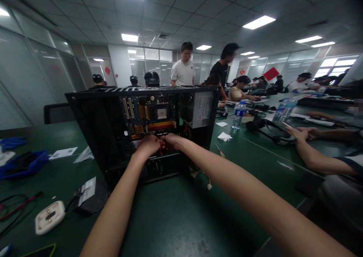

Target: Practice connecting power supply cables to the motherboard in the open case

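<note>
An open black computer case (87,124) stands on the green table (170,219) in front of me. Inside it are a motherboard (154,115) and, at the upper right, a power supply (202,109). Both my hands reach in below the memory slots (161,126). My left hand (149,145) is closed, its fingertips facing my right hand (171,141), whose fingers are pinched together. Thin red wires (161,147) run between the two hands, and the right fingers appear to grip them. What the left fingers hold is hidden.
Loose power cables (209,185) hang out at the case's lower right. A screwdriver (219,150), tissue (224,137) and water bottle (239,115) lie or stand to the right. Leftward are a blue tray (39,160) and a white device (50,217). A co-worker's hands (300,133) show at right.
</note>
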`<state>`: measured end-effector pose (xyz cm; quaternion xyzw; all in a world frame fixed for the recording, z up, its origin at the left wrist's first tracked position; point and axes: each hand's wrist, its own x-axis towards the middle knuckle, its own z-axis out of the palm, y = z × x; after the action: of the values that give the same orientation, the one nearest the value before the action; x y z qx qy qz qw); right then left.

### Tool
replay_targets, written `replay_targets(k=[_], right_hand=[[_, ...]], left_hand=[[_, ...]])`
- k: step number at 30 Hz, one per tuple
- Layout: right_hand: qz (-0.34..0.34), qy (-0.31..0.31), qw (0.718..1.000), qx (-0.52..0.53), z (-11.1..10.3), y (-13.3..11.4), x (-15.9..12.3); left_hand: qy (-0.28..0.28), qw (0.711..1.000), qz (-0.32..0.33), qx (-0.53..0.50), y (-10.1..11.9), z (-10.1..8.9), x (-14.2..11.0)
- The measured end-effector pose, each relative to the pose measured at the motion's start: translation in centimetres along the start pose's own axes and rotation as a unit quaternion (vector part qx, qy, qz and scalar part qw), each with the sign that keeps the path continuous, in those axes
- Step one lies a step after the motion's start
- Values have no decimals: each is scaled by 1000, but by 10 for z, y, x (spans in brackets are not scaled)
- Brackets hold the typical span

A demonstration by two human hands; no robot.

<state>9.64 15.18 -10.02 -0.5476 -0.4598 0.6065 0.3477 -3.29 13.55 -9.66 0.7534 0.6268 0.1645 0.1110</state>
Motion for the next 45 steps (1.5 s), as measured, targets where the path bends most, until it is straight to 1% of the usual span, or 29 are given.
replay_targets(k=[7,9,11,12,13,15,16,17,18,20,21,24,28,31,33,35,38,41,45], right_hand=[[10,-40,998,-47,-13,0,5],[-1,-49,995,-89,-18,0,6],[-31,-44,986,-158,-22,3,7],[-64,-27,976,-207,-25,4,7],[-104,-5,960,-261,-27,7,6],[-196,45,908,-367,-30,12,3],[-230,52,881,-410,-32,14,0],[-247,47,863,-438,-32,16,-2],[-257,27,854,-452,-33,18,-5],[-281,-8,839,-465,-32,20,-9],[-294,-16,832,-469,-31,20,-11],[-317,-3,816,-484,-28,19,-13],[-355,9,790,-499,-28,17,-14],[-391,11,769,-506,-30,17,-16],[-406,8,759,-509,-30,16,-17],[-419,8,754,-506,-29,16,-17],[-438,8,748,-499,-28,16,-17],[-443,-4,748,-494,-29,15,-17],[-445,-16,747,-493,-29,14,-18]], left_hand=[[8,999,-3,31,10,0,-7],[7,999,-6,33,12,0,-7],[6,999,-5,37,13,1,-7],[7,999,-4,41,13,1,-6],[9,999,0,46,12,2,-6],[11,998,4,55,11,4,-4],[11,998,4,58,10,5,-3],[11,998,2,59,9,5,-3],[10,998,0,60,9,5,-3],[10,998,-5,59,9,5,-4],[10,998,-8,60,11,4,-5],[15,996,-31,88,16,2,-8],[48,984,-58,163,23,1,-9],[68,977,-71,189,26,1,-8],[71,974,-71,204,26,0,-7],[63,973,-65,210,27,-1,-8],[41,980,-38,191,28,-5,-9],[25,986,-6,163,27,-7,-9],[17,989,35,141,24,-8,-8]])
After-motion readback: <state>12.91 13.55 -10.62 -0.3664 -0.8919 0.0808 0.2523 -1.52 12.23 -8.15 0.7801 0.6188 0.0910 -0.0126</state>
